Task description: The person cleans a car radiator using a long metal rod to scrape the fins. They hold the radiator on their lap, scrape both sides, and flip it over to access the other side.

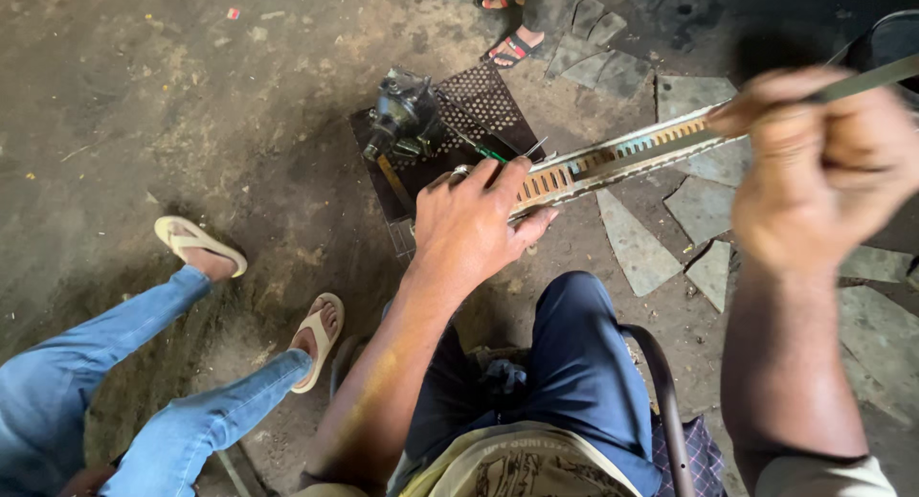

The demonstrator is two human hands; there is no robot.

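Note:
My left hand [474,224] grips the near end of a long slotted metal bar [622,156] that slants up to the right. My right hand [818,162], close to the camera and blurred, is closed around a thin dark metal rod [871,80] that lies along the bar's far end. Just beyond my left hand a dark greasy machine part [402,114] rests on a perforated metal sheet [483,100] on the ground. Beside it lies a green-handled tool [490,153].
A seated person's legs in blue jeans [115,382] and sandals [316,339] stretch in from the lower left. Another person's sandalled feet [512,45] stand at the top. Broken flat stone slabs [632,243] lie on the dirt floor at right. A curved dark tube [661,382] is by my knee.

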